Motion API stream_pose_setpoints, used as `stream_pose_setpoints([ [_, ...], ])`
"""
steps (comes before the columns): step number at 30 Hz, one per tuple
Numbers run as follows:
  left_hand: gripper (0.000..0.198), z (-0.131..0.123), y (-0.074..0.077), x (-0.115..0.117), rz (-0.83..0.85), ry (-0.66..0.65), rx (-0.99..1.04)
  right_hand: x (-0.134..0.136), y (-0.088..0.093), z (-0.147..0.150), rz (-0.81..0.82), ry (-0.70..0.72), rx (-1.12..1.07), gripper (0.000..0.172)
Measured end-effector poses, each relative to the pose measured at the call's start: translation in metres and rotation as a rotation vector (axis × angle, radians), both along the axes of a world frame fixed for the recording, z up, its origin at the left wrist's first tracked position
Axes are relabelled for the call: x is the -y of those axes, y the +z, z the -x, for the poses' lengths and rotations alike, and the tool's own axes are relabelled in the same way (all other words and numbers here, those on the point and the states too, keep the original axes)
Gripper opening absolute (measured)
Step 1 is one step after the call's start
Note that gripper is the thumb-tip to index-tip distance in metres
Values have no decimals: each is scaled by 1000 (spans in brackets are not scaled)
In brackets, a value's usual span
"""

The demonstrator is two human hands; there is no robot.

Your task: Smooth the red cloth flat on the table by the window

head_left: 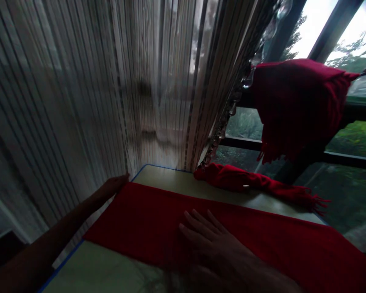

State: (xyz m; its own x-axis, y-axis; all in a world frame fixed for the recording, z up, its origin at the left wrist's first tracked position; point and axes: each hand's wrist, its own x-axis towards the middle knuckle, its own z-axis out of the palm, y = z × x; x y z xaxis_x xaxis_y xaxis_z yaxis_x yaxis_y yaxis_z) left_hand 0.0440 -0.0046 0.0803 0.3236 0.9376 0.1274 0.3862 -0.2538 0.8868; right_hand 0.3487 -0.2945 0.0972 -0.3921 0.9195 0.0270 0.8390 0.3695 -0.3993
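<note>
A red cloth (262,240) lies spread flat across a pale table (171,179) with a blue edge. My right hand (210,240) rests flat on the cloth near its middle, fingers stretched out and slightly apart. My left hand (116,185) reaches to the cloth's far left corner, at the table's edge by the curtain; its fingers are dark and partly hidden. A second red cloth (253,183) with a fringe lies bunched along the table's far side. A third red fringed cloth (295,106) hangs over a window bar.
A striped sheer curtain (94,89) hangs close behind the table on the left and centre. Dark window bars (347,156) and glass with greenery outside fill the right. The scene is dim.
</note>
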Motion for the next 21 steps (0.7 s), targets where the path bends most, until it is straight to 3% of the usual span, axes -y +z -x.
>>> stream_pose_setpoints([
  [4,58,-7,45,26,-212,-90,-57,2,21,-15,-33,-178,-79,63],
  [5,58,-14,53,39,-258,-163,-95,0,22,-20,-62,-193,-58,64],
  [7,57,-34,63,66,-474,-487,-338,-5,19,-28,-74,-227,4,67],
  [9,64,-52,63,91,-540,-705,-590,-10,14,-34,-40,-215,50,66],
  [11,71,-61,57,108,-521,-766,-726,-11,11,-36,-9,-208,84,67],
  [16,76,-46,39,115,-523,-726,-824,-10,17,-35,31,-202,127,82],
  [21,79,-30,38,118,-525,-691,-854,-9,22,-33,52,-198,130,89],
])
